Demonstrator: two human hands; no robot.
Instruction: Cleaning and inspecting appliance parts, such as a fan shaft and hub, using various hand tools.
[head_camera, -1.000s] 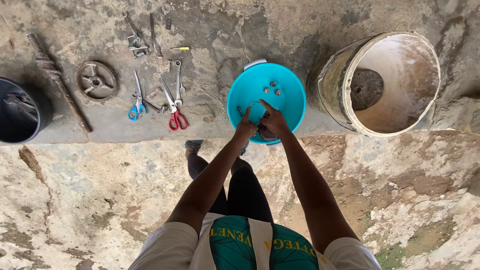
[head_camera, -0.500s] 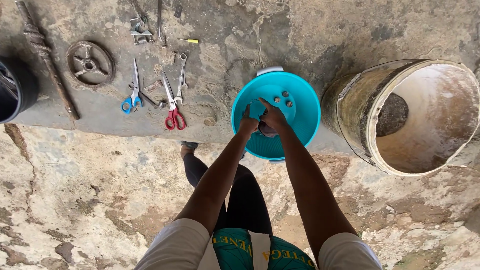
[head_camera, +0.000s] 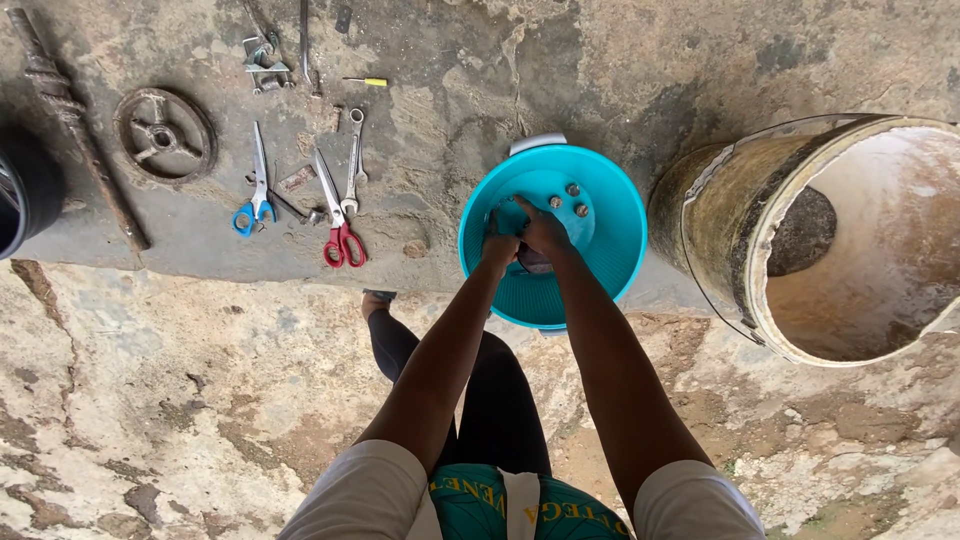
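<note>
Over teal bucket (head_camera: 552, 236), your left hand (head_camera: 500, 244) and right hand (head_camera: 545, 232) are staying together, fingers clasping small dark object (head_camera: 533, 261); bucket is drifting toward view's centre, so work is continuing.

Stained grey concrete ledge (head_camera: 450, 110) carries a turquoise plastic bucket (head_camera: 610, 250), large worn cream bucket (head_camera: 720, 200), blue-handled scissors (head_camera: 255, 190), red-handled scissors (head_camera: 338, 215), steel spanner (head_camera: 354, 160), rusty iron wheel (head_camera: 163, 133) and rusty rod (head_camera: 75, 125).
</note>
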